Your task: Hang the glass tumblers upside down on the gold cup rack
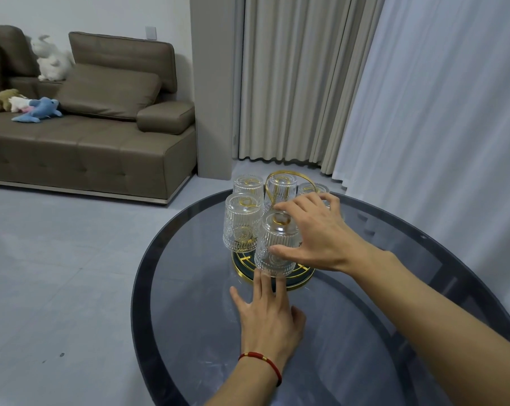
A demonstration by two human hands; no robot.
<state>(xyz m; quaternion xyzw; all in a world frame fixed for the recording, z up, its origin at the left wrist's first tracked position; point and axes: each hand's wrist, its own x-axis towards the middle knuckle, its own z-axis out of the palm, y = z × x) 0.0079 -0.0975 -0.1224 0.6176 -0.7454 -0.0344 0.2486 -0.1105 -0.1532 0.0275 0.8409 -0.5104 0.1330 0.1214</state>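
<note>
The gold cup rack (302,277) stands on a dark round base at the far part of the glass table, its gold loop handle rising at the back. Several ribbed glass tumblers hang upside down on it. My right hand (315,232) wraps around the nearest tumbler (274,244), thumb low on its side and fingers over its top. Another tumbler (242,222) hangs to its left, two more sit behind. My left hand (270,313), with a red bracelet at the wrist, lies flat on the table, fingertips touching the rack's base below the nearest tumbler.
The table (171,288) is oval, smoked glass with a dark rim. A brown sofa (86,136) with plush toys stands at the far left across grey floor. Beige and white curtains (394,98) hang behind and to the right.
</note>
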